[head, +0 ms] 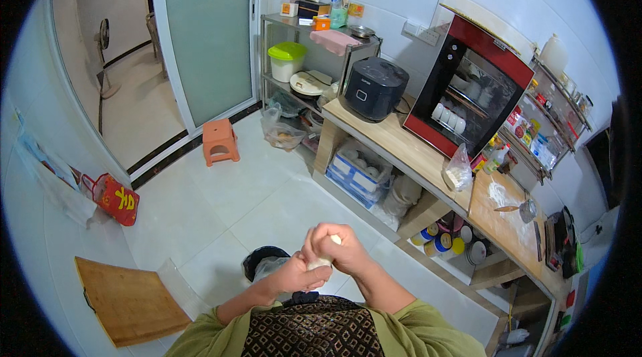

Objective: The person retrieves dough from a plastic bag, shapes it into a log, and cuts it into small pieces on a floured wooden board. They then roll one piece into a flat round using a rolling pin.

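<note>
A pale lump of what looks like dough (pixel 321 260) is squeezed between my two hands in front of my body. My left hand (pixel 303 273) grips it from below, thumb laid across it. Over its upper part curl the fingers of my right hand (pixel 341 246), and a bit of the lump pokes out beside the thumb. Most of the lump is hidden by my fingers. Below and behind my left hand, a black bin (pixel 258 256) with a plastic liner stands on the floor.
On the right, a counter carries a rice cooker (pixel 376 88), a red-framed dish cabinet (pixel 469 86) and a floured wooden board (pixel 506 206) with a small metal pot (pixel 527 210). An orange stool (pixel 220 141) stands near the sliding door (pixel 208 36). A wooden board (pixel 130 299) leans at the left wall.
</note>
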Tool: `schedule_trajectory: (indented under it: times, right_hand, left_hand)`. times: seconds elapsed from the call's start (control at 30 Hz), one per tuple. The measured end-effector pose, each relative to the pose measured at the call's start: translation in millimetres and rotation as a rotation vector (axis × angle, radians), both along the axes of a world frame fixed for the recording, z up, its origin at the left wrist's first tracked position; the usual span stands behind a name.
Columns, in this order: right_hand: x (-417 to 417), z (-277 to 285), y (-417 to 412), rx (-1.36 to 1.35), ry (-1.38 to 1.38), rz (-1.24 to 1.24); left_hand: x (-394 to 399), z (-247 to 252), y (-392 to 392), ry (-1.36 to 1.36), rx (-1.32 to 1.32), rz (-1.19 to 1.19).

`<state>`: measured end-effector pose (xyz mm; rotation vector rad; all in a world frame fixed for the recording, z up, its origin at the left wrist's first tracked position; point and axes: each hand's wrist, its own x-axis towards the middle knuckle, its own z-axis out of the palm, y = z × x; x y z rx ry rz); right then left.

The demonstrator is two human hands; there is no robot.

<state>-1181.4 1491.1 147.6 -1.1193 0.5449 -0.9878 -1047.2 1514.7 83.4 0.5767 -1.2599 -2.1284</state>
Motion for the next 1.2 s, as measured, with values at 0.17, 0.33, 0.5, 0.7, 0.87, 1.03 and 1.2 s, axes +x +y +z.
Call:
schedule_trajectory:
  times: [0.17,0.33,0.5,0.7,0.87,1.03,1.2]
  right_hand:
    - [-1.5,-9.8,0.6,-0.005,-0.023,0.001]
    - [0.2,-6.1,-8.0,0.021,-0.191,-0.076]
    - [0.0,0.3,-10.8,-0.129,0.006,0.129]
    - [-0.3,-12.5,-3.4,-0.074,0.075,0.17]
    - [4.0,-8.3,-4.9,0.04,-0.05,0.002]
    - [11.7,-1.9,-6.9,-0.129,-0.042,0.081]
    - [6.1,-15.0,-5.1,-0.035,-0.061,0.197]
  left_hand:
    - [-0.4,6.0,-2.8,-0.015,-0.097,-0.002]
    - [-16.7,25.6,12.3,-0.104,-0.333,0.5]
    - [1.7,11.6,8.4,-0.215,-0.319,0.293]
    - [8.3,-5.3,-1.9,-0.147,-0.069,-0.088]
    - [-0.6,14.2,6.8,-0.323,-0.394,0.304]
    - [5.8,7.0,12.2,-0.299,-0.503,0.402]
    - [7.0,3.9,7.7,0.051,-0.111,0.11]
